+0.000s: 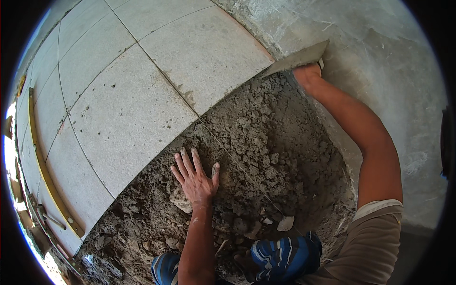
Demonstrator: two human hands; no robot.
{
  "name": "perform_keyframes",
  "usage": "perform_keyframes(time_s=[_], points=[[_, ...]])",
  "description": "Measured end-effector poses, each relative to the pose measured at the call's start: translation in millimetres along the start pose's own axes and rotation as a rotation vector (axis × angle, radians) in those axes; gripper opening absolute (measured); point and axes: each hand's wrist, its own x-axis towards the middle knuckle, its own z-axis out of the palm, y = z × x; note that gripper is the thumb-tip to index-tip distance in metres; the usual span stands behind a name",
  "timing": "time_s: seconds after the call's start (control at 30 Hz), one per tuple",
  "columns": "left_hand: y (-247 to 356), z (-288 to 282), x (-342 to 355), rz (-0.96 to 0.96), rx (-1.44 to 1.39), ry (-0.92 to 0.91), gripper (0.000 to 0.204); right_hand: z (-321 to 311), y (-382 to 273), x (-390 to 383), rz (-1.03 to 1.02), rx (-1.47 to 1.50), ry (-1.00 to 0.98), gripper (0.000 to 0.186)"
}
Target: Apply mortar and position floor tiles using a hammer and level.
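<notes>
My left hand [194, 180] rests palm down with fingers spread on the rough grey mortar bed [256, 137], close to the edge of the laid floor tiles [137, 114]. Mortar is smeared on its fingertips. My right hand [308, 76] is stretched out to the far right, its fingers wrapped around the handle of a trowel [301, 56]. The trowel's flat grey blade is tilted, its tip at the corner where the tile edge meets the mortar by the wall. Most of the right fingers are hidden behind the wrist and blade.
A thin string [247, 175] runs over the mortar from a tile joint toward my knees. A bare cement wall [399, 95] stands on the right. At the far left, a yellow spirit level [47, 175] lies on the tiles near a hammer-like tool [51, 218]. Stone chips [286, 223] lie in front.
</notes>
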Motion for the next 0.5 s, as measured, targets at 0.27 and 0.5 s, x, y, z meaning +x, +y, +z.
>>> perform_keyframes(time_s=[0.27,0.5], points=[[3.1,3.6,1.0,0.003,-0.024,0.0,0.087,25.0,-4.5,2.7,-0.038,-0.232,-0.018,0.041],[-1.3,3.9,1.3,0.004,-0.026,0.019,0.088,-8.0,-4.3,4.2,0.001,-0.057,-0.048,0.045]])
